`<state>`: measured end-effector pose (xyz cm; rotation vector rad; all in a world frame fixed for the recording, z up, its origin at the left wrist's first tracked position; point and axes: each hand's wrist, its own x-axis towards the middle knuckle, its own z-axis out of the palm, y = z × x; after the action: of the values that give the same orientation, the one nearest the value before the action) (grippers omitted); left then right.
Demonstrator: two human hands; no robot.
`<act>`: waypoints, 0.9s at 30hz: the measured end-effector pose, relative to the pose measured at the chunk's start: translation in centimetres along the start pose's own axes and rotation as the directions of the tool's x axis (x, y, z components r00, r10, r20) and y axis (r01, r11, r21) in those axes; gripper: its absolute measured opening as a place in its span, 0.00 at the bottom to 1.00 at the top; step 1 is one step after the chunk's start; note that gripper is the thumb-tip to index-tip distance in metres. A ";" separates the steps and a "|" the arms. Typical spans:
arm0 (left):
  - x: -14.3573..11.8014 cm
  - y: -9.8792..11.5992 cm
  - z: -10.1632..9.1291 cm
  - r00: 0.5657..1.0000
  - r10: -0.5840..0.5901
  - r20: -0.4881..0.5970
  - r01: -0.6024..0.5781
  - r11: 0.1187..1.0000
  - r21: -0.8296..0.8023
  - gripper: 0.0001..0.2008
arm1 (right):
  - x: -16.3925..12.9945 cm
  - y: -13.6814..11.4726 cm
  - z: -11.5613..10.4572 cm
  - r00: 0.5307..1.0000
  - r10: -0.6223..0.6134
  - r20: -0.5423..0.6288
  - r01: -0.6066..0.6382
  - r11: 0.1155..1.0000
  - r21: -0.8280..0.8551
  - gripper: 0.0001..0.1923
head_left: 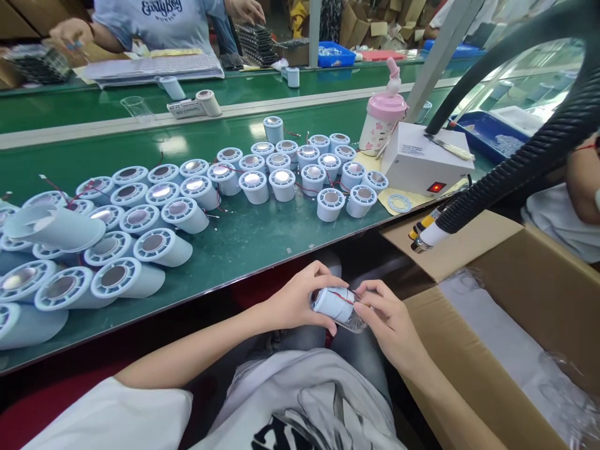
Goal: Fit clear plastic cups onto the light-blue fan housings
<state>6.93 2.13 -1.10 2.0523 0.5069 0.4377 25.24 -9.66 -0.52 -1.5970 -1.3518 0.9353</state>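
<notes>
Smooth plastic and shiny metal before you, matt cardboard beside you
Your pale-blue plastic cylinder (334,304) looks smooth and softly satin, its clear plastic shell (355,324) glossy; round silvery metal discs (282,177) gleam on the green, smooth, glossy tabletop (244,231). Your black plastic hose (510,169) is ribbed, the brown cardboard carton (471,244) matt, your white cloth shirt (281,375) creased.

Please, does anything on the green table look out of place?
Yes, at the left: a light blue piece lies on its side across the tops of several blue units, whereas these stand face up. One loose ring lies alone by the white box.
</notes>
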 end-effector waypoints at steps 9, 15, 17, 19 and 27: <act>0.1 0.0 0.6 0.975 -0.075 0.209 0.165 0.875 -0.456 0.33 | 0.4 0.8 -1.7 0.996 0.060 0.059 -0.077 0.939 0.335 0.11; -0.5 0.7 1.2 0.964 -0.166 0.209 0.264 0.721 -0.641 0.32 | -1.5 1.2 -2.3 0.954 -0.279 0.113 0.292 0.948 -0.123 0.18; -0.5 1.1 1.0 0.967 -0.134 0.218 0.245 0.735 -0.633 0.35 | -1.9 1.2 -2.5 0.956 -0.272 0.105 0.286 0.948 -0.143 0.18; -0.6 1.5 0.8 0.976 -0.095 0.195 0.194 0.788 -0.585 0.37 | -2.0 1.1 -2.7 0.974 -0.196 0.113 0.207 0.973 -0.100 0.19; -0.7 2.5 -0.1 0.992 0.024 0.125 0.032 0.903 -0.428 0.38 | -1.9 0.5 -2.9 0.978 -0.060 0.201 0.020 0.981 0.195 0.21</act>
<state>6.72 0.74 1.04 1.6380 0.3026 0.3739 27.77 -11.96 0.16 -1.3510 -1.3814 1.1951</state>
